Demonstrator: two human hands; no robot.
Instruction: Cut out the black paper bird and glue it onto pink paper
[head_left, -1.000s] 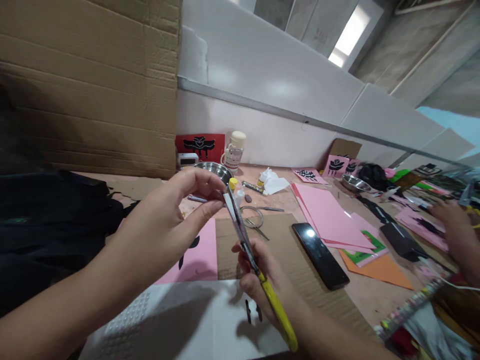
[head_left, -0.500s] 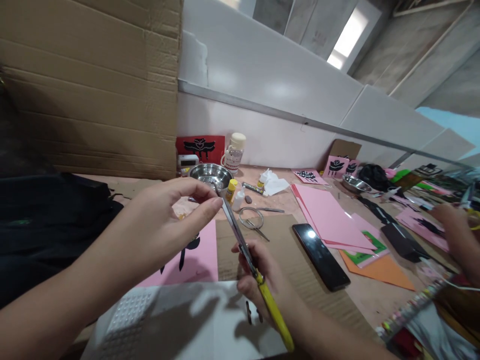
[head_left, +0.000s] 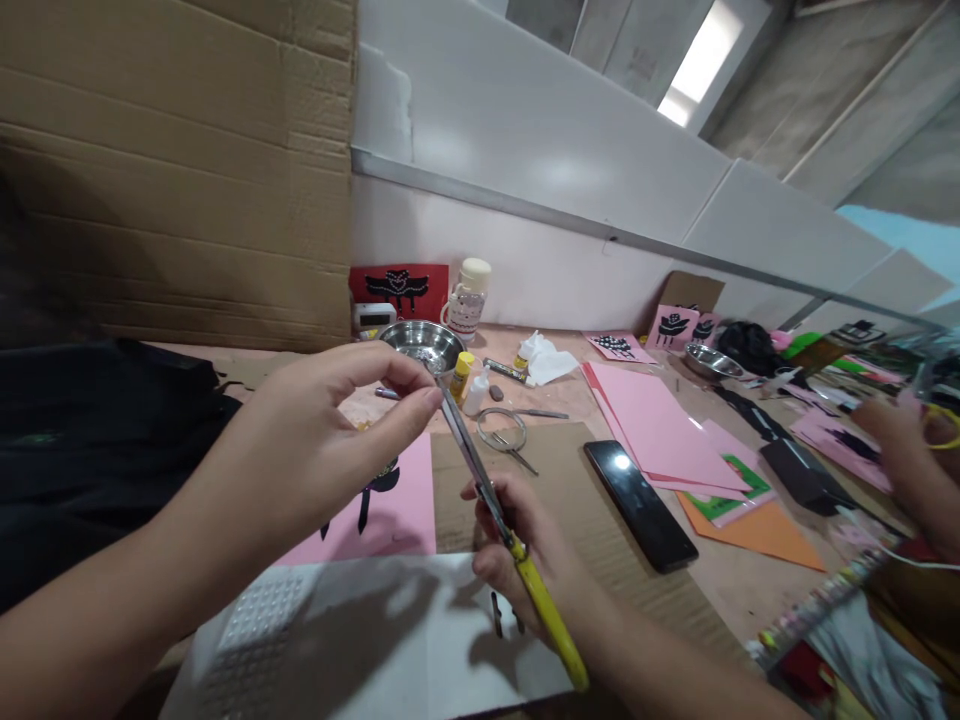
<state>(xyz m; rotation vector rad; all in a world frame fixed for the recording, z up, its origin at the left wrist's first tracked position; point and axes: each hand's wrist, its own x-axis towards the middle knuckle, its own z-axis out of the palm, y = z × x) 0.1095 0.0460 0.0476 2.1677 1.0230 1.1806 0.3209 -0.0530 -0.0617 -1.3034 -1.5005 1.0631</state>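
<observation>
In the right hand [head_left: 559, 570], a pair of yellow-handled scissors [head_left: 526, 566], aloft over a white sheet [head_left: 360, 640], with fingers and thumb wrapped about the handle end and pivot. Long axis on a slant: from the yellow handles at lower right, forward and leftward to steel tips at the left hand [head_left: 330, 430]. Handles nearer the right hand, tips nearer the left. Blades seen almost edge-on, apparently together. At the left hand, thumb and forefinger bent toward each other by the tips, touching or just beside; not possible to tell whether around a small scrap or around nothing.

Compared with a second ago: a white sliver then in sight along the blades by the left fingertips, none now, and blades closer together. Compared with half a second ago, hardly any difference.

On the white sheet, to the left, rows of small clear beads [head_left: 259, 610]. Just beyond, partly behind the left hand, a pink card [head_left: 412, 525] with a black cutout. To the right, on brown cardboard [head_left: 555, 510], a phone [head_left: 641, 505]. Farther back, a steel bowl [head_left: 442, 333] and a yellow-capped glue stick [head_left: 461, 372]. At far right, a co-worker's hand [head_left: 911, 460].
</observation>
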